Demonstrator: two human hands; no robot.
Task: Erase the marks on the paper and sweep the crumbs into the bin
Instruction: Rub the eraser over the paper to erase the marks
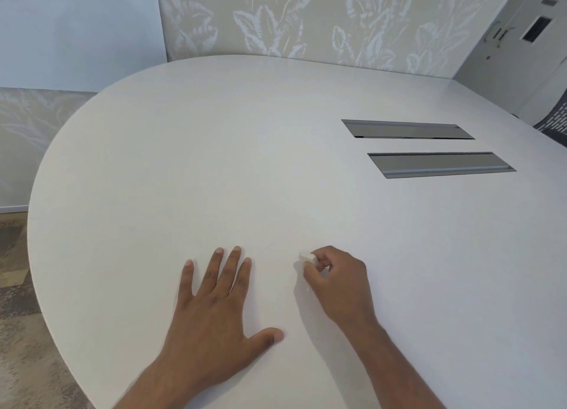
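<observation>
My right hand pinches a small white eraser between thumb and fingers, its end touching the white surface. My left hand lies flat, palm down, fingers spread, to the left of the eraser. Any sheet of paper under my hands blends with the white table; I cannot make out its edges or any marks. A tiny pale speck lies just below the eraser. No bin is in view.
Two grey recessed cable flaps sit in the tabletop at the right. A mesh chair back shows at the far right edge. Patterned wall panels stand behind; carpet floor lies to the left.
</observation>
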